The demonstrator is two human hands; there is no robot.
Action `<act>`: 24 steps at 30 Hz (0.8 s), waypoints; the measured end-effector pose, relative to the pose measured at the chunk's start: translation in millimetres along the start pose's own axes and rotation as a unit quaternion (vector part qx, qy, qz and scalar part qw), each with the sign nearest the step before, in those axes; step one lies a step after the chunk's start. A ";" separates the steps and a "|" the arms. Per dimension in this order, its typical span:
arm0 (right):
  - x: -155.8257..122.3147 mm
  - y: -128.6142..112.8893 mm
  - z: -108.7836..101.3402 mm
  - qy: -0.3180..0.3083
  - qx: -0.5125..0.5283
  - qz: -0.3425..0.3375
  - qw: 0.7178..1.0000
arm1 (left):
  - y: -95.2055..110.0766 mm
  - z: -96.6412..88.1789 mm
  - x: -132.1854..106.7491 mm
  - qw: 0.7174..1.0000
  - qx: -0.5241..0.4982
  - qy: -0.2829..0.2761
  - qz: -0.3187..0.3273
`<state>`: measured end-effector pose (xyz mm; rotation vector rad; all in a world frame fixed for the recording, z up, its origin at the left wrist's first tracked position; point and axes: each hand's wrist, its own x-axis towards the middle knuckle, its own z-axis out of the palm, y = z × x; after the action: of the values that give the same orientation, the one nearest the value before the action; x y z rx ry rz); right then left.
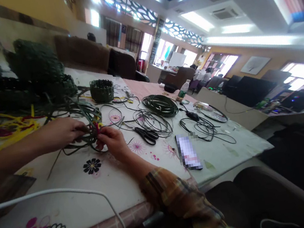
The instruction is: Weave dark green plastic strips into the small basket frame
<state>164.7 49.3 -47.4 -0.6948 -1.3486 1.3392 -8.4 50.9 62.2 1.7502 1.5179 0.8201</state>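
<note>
Both hands meet at a loose weave of dark green strips at the left of the table. My left hand is closed on the green strips, fingers bent. Close beside it, my right hand pinches the weave at a small red and yellow piece, whose kind I cannot make out. Strip ends stick out around both hands. Black-handled scissors lie to the right of my right hand. A small finished-looking green woven basket stands behind the hands.
Dark green woven pieces are piled at the left, near yellow strips. A coil of green strip, a phone, black cable and a bottle lie rightward. A white cable crosses in front.
</note>
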 end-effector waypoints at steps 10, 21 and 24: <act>-0.5 -5.1 1.8 0.032 0.011 0.050 0.998 | -44.8 10.6 33.8 0.982 -0.075 -0.164 0.051; -2.9 -7.6 3.9 0.047 0.009 0.057 0.997 | -24.1 13.2 23.6 0.991 0.021 -0.127 0.026; -1.7 -6.8 4.3 0.057 -0.003 0.044 0.997 | -24.0 9.5 23.8 0.990 0.032 -0.125 0.061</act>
<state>163.0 45.0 -40.6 -0.8316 -1.2434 1.3443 -11.4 76.1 38.0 1.9282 1.2953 0.5897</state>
